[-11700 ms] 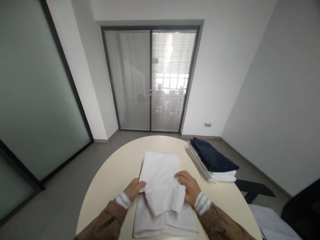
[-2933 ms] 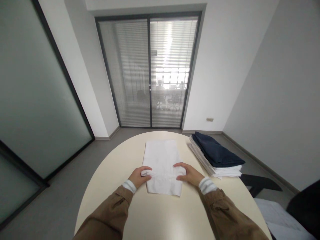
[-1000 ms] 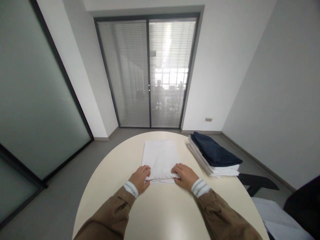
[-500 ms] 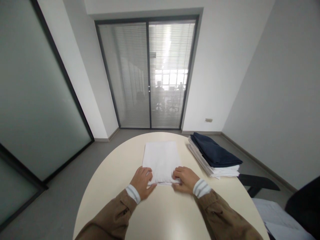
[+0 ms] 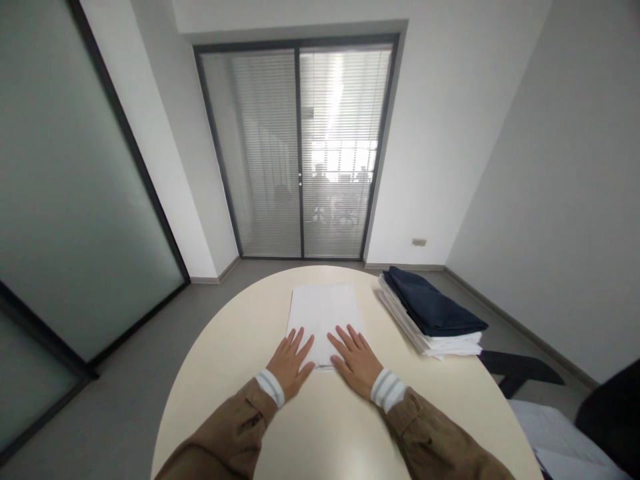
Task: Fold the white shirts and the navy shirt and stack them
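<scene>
A folded white cloth [image 5: 323, 310] lies flat on the round cream table [image 5: 225, 347] in front of me. My left hand [image 5: 291, 362] rests palm down on the cloth's near left corner, fingers stretched out and apart. My right hand [image 5: 354, 359] lies flat on the near right part of the cloth, fingers spread too. Neither hand holds anything. Both arms are in brown sleeves with striped white cuffs.
A stack of folded cloths [image 5: 433, 320], dark navy on top of white ones, sits at the table's right edge. A dark chair [image 5: 515, 377] stands right of the table. Glass doors with blinds [image 5: 300, 153] close the far wall.
The loose white garment has been folded into a compact rectangle. In the last half second both hands let go of its near edge and opened flat on top of it.
</scene>
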